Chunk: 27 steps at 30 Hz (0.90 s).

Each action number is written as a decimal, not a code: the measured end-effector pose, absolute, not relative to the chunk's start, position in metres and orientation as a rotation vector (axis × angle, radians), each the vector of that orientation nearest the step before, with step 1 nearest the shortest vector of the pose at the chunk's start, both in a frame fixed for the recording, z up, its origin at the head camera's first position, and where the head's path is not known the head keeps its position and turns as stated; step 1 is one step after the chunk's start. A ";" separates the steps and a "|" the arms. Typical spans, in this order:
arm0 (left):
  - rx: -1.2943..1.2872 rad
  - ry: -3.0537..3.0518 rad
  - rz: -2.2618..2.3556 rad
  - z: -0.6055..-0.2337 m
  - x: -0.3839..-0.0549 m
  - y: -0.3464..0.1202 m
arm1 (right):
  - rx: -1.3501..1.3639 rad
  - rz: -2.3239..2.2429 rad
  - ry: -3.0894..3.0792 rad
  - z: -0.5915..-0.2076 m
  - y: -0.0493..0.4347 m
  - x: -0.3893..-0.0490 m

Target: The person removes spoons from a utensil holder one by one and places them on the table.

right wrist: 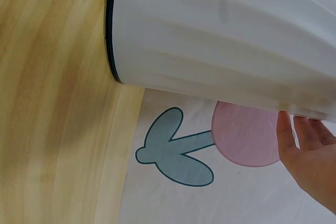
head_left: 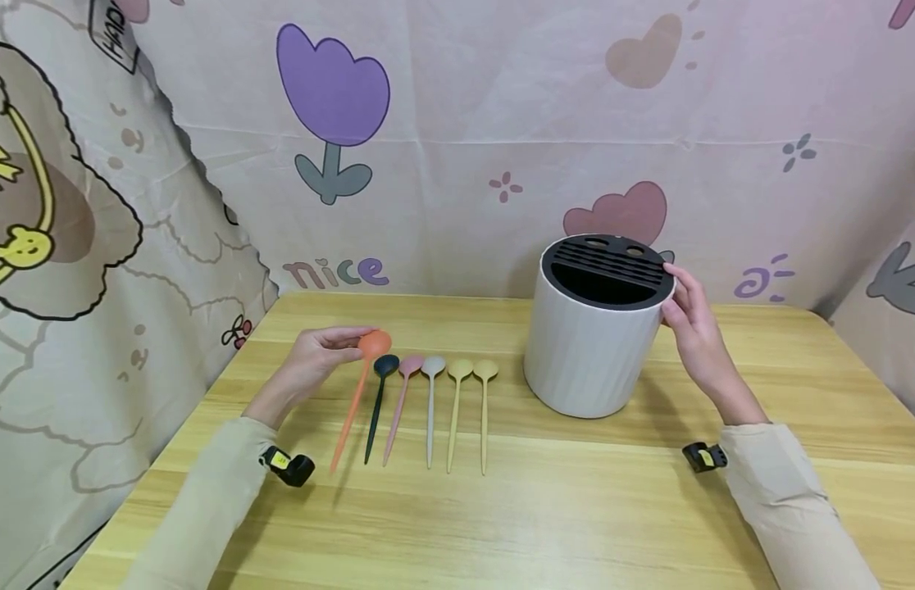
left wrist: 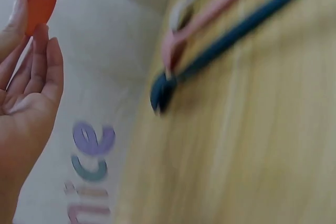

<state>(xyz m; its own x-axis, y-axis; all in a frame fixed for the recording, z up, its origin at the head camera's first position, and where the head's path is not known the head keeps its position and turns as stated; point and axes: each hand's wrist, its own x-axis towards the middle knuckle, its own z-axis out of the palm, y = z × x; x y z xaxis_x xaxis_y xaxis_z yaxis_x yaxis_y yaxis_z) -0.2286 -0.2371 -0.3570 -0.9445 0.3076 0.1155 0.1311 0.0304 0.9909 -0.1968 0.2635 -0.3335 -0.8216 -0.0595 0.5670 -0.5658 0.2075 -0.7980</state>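
By its bowl, my left hand (head_left: 320,358) pinches an orange spoon (head_left: 356,399); the handle hangs down toward the front, and the left wrist view shows the bowl between thumb and fingers. Just right of it lie a dark blue-green spoon (head_left: 380,407), a pink spoon (head_left: 400,410), a light grey spoon (head_left: 431,414) and two yellow spoons (head_left: 455,418), side by side with bowls to the back. A white ribbed utensil holder (head_left: 594,352) with a black slotted lid (head_left: 612,264) stands upright farther right. My right hand (head_left: 697,336) touches its upper right side with fingers fairly straight.
The wooden table (head_left: 502,524) reaches back to a patterned cloth (head_left: 457,98), with another cloth (head_left: 59,369) hanging along the left. The holder stands near the back edge. Each wrist wears a small black camera (head_left: 288,467).
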 end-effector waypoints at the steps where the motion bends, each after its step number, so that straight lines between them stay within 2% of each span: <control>1: 0.448 2.156 2.053 -0.359 -0.230 -0.243 | 0.581 1.650 -2.074 -0.333 0.263 -0.197; 13: 0.288 2.376 1.831 -0.391 -0.255 -0.285 | 0.625 1.722 -2.003 -0.332 0.266 -0.198; 27: 0.280 2.425 1.669 -0.404 -0.266 -0.289 | 0.622 1.696 -2.020 -0.335 0.265 -0.199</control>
<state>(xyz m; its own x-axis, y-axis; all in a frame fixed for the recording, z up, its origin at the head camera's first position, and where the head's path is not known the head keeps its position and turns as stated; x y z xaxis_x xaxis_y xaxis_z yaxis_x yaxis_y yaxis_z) -0.2661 -0.2887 -0.4040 -0.9652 0.2575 -0.0449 0.0500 0.3506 0.9352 -0.1991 0.2649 -0.3349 -0.8076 -0.0647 0.5862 -0.5885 0.1523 -0.7940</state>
